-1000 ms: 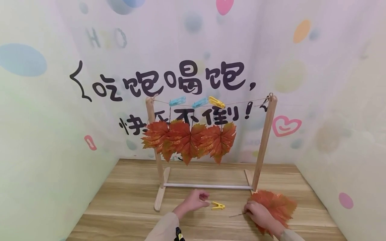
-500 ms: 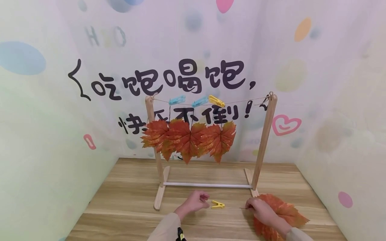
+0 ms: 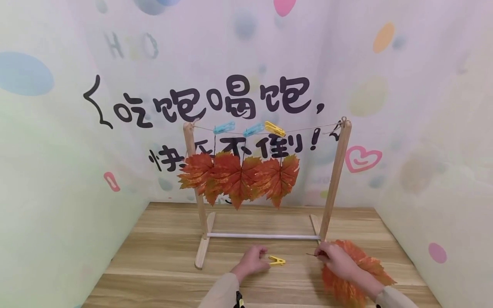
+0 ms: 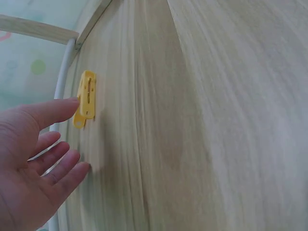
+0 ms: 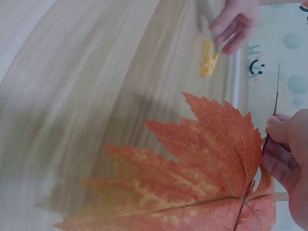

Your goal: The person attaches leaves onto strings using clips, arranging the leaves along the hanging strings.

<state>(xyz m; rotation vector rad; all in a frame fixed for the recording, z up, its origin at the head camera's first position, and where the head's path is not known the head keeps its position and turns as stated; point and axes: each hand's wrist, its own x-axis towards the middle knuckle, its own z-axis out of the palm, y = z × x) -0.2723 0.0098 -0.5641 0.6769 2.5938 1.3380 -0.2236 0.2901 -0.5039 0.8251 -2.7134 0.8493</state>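
A yellow clothespin (image 3: 277, 260) lies on the table, just right of my left hand (image 3: 252, 260). In the left wrist view the fingers are loosely bent and hold nothing, and the thumb's tip is close to the clothespin (image 4: 88, 96); whether they touch, I cannot tell. My right hand (image 3: 339, 259) pinches the thin dark stem (image 5: 275, 103) of an orange-red artificial maple leaf (image 5: 202, 168) between thumb and fingers. The leaf's blade (image 3: 346, 282) spreads out below and to the right of that hand, partly covered by the forearm.
Behind the hands stands a wooden frame (image 3: 335, 184) with a white rod (image 3: 263, 236) low across it. From its string hang several similar leaves (image 3: 238, 177), clipped by two blue clothespins (image 3: 225, 127) and a yellow clothespin (image 3: 275, 128). A printed curtain (image 3: 215, 51) closes off the back.
My left hand has moved slightly right, up to the clothespin on the table. The right hand has lifted a little with the leaf, whose blade has swung nearer the table's front.
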